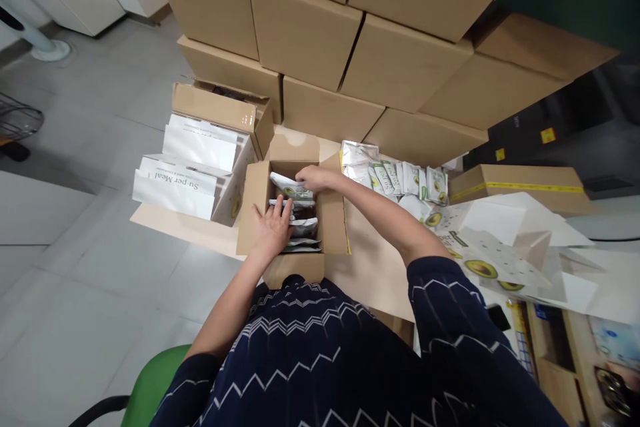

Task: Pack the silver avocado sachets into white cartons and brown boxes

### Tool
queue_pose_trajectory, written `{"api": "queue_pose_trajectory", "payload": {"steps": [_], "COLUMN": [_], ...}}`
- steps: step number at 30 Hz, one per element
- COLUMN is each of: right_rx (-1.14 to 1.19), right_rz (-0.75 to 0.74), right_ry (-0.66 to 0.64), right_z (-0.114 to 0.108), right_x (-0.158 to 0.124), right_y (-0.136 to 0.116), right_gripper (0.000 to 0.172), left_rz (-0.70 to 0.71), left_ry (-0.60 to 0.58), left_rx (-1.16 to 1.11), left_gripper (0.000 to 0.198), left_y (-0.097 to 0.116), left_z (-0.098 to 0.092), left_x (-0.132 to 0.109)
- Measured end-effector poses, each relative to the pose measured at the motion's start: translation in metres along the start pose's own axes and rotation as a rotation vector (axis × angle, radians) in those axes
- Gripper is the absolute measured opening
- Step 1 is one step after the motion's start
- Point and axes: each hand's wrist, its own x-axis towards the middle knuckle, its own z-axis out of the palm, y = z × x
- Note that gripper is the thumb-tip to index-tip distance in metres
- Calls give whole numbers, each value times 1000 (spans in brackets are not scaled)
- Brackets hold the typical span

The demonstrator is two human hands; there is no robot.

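Observation:
An open cardboard box [294, 270] stands at the table's front edge with its flaps folded out. Several white and silver pouches [304, 222] are lined up on edge inside it. My right hand [314, 178] grips the upper edge of the rearmost pouch [295, 189], which has green print and leans in the box; its fingertips are partly hidden. Over the left side of the box lies my left hand [274, 227], fingers apart, their tips touching the pouches in the middle of the row.
White printed cartons [175, 190] stand to the left beside another open box [215, 103]. Small sachets [395, 177] lie to the right, near flattened avocado-print cartons [480, 267]. Stacked brown boxes [305, 27] form a wall behind. A green chair [153, 380] is at lower left.

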Motion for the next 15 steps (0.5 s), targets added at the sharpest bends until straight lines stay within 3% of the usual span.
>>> {"api": "queue_pose_trajectory", "payload": {"steps": [3, 5, 10, 15], "right_rx": [-65, -78, -54, -66], "right_rz": [70, 103, 108, 2], "right_ry": [-159, -196, -123, -127], "right_z": [4, 7, 14, 8], "right_x": [18, 27, 38, 35], "right_y": [-8, -14, -19, -3], "right_gripper": [45, 47, 51, 47], "left_rz": [-4, -8, -5, 5], "left_ry": [-4, -2, -13, 22], "left_rx": [0, -3, 0, 3], "left_gripper": [65, 65, 65, 64], "left_y": [1, 1, 1, 0], "left_z": [1, 1, 1, 4], "left_x": [1, 2, 2, 2]}}
